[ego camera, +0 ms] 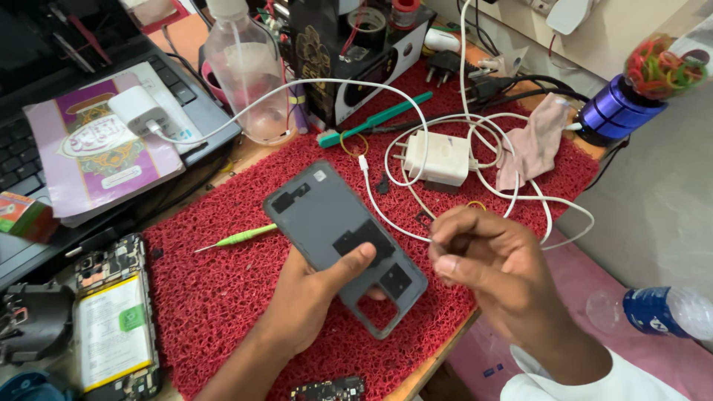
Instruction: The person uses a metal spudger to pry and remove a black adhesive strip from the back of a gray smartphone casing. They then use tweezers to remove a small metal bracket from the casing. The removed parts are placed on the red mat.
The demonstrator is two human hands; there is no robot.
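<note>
My left hand point(308, 297) grips a dark grey phone back cover point(334, 226), inner side up, with my thumb pressed on a black patch near its middle. The cover has a camera cut-out at its near end. My right hand point(490, 263) hovers just right of the cover with its fingers curled together; whether it pinches something small I cannot tell. Both hands are over a red looped mat point(223, 297).
An opened phone with exposed battery point(115, 323) lies at left. A green-handled tool point(241, 238) rests on the mat. White charger point(438, 157) with tangled cables, green toothbrush point(375, 119), clear plastic bottle point(249, 70), laptop point(44, 111), pink cloth point(535, 141), a second bottle point(653, 312) at right.
</note>
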